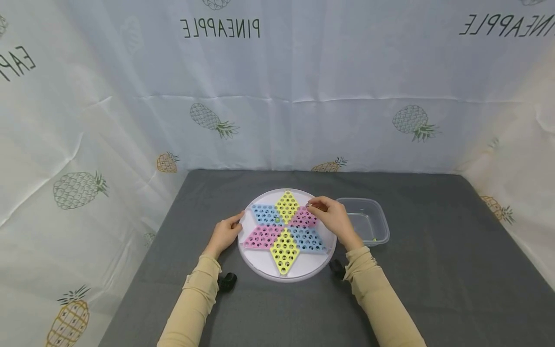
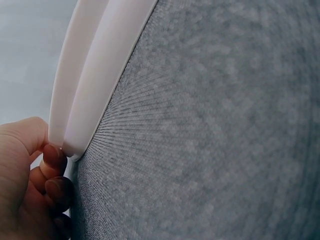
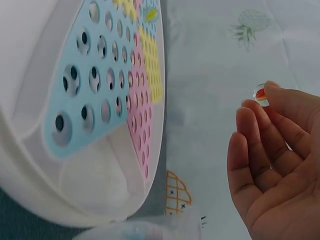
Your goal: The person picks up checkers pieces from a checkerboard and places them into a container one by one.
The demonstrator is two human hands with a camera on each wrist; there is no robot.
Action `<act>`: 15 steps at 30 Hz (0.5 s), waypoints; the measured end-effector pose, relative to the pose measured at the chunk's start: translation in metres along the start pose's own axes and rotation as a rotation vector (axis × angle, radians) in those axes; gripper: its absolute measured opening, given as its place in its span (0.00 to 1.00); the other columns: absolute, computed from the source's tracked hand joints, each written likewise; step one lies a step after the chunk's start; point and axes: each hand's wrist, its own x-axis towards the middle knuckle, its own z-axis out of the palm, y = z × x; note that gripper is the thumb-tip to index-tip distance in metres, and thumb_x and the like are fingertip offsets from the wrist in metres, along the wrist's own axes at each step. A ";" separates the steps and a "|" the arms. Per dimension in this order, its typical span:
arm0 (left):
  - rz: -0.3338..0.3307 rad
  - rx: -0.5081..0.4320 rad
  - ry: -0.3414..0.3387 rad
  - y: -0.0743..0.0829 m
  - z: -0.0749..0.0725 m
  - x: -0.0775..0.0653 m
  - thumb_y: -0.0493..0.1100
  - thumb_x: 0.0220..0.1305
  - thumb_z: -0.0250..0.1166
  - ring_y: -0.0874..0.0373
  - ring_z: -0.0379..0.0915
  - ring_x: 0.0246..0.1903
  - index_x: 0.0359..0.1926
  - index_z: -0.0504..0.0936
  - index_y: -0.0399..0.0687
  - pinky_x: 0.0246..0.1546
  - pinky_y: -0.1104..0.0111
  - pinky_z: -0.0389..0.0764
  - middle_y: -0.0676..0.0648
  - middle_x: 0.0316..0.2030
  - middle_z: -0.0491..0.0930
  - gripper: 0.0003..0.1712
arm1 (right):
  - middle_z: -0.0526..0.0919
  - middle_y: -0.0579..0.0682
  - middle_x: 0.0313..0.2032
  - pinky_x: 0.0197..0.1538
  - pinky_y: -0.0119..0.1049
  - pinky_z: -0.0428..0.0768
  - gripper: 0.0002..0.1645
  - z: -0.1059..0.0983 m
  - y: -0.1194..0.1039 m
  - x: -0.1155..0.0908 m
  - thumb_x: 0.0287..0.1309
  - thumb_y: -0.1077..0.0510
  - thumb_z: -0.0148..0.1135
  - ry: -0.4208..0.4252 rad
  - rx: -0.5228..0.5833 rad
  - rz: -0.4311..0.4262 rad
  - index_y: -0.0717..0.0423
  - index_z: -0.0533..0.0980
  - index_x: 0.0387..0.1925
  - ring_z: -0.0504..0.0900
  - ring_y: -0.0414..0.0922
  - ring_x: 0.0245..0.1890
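Note:
A round white Chinese checkers board (image 1: 259,265) lies on the table, its star of yellow, pink and blue sections full of holes. My left hand (image 1: 225,236) holds the board's left rim; in the left wrist view the thumb and fingertips pinch the white rim (image 2: 100,65). Over the pink section at the right, my right hand (image 1: 333,218) pinches a clear glass marble (image 3: 261,95) with a red and orange swirl between thumb and fingertip. One yellow-green marble (image 1: 277,220) sits in the blue section at the upper left, also visible in the right wrist view (image 3: 150,14).
Right of the board stands a clear plastic container (image 1: 380,217) with a small yellow-green marble (image 1: 375,239) at its near corner. Dark grey cloth (image 1: 433,270) covers the table. A pale curtain (image 1: 303,130) printed with pineapples hangs behind and at both sides.

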 end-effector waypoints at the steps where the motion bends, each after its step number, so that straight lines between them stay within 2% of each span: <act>1: -0.001 0.000 0.000 0.000 0.000 0.000 0.42 0.63 0.52 0.61 0.48 0.16 0.64 0.69 0.53 0.20 0.70 0.57 0.53 0.14 0.58 0.27 | 0.83 0.51 0.40 0.45 0.43 0.77 0.18 -0.002 0.002 0.000 0.58 0.47 0.60 0.005 -0.001 -0.005 0.49 0.79 0.47 0.80 0.46 0.40; 15: -0.024 -0.005 -0.002 0.003 0.001 -0.001 0.42 0.63 0.53 0.60 0.50 0.17 0.64 0.69 0.54 0.21 0.70 0.58 0.52 0.16 0.58 0.27 | 0.82 0.51 0.43 0.45 0.41 0.76 0.22 -0.031 0.025 -0.011 0.58 0.42 0.58 0.032 -0.054 0.052 0.48 0.78 0.49 0.78 0.47 0.42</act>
